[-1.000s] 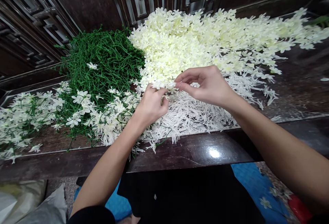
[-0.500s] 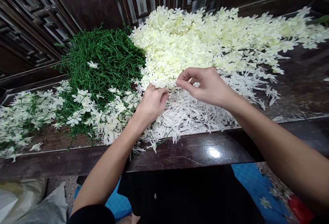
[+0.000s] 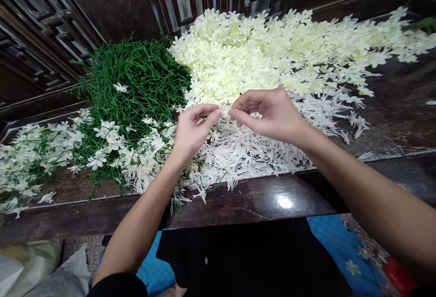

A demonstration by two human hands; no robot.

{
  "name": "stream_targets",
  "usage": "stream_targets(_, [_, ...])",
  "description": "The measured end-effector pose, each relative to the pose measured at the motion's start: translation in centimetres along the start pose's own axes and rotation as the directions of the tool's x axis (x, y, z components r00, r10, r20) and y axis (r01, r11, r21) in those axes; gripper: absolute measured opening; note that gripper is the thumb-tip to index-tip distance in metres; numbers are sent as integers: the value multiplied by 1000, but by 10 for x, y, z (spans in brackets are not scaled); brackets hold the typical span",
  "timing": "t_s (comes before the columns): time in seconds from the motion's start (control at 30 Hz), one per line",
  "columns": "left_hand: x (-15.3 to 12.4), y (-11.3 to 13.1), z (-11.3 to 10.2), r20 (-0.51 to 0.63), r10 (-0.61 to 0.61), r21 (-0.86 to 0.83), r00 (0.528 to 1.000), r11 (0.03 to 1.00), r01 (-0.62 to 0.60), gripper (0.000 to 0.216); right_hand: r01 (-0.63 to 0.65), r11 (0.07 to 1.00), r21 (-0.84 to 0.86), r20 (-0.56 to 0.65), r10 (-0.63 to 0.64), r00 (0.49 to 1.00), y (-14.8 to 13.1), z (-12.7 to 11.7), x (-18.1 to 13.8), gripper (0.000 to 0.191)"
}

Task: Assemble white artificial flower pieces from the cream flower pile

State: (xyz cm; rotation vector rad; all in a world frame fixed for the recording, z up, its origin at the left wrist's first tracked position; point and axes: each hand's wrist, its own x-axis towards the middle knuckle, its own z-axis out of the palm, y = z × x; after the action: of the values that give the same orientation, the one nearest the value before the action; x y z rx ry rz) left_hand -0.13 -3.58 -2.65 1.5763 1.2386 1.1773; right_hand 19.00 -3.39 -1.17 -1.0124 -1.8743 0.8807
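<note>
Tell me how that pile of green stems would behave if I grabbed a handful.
The green stems look thin and curly, so probably floppy and light. They lie tangled together, so a handful would likely drag neighbours along. Some white flowers sit among them and might come too.

I count 2 hands (image 3: 225,122), 1 heap of cream blossoms (image 3: 265,56), 1 tangle of green stems (image 3: 136,79), 1 spread of white spiky pieces (image 3: 259,151), and 1 cluster of assembled sprigs (image 3: 37,151) on 1 desk (image 3: 255,201).
</note>
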Motion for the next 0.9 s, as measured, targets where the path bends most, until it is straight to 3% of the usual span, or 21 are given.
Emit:
stream_targets(0.33, [0, -7, -1, 69, -18, -122, 997, 992, 26, 13, 33, 998, -50, -57, -36, 998, 2, 3, -1, 5])
stream_targets(0.9, [0, -3, 0, 52, -11, -11, 999, 1000, 12, 14, 7, 988, -154, -84, -20, 996, -1, 2, -2, 9])
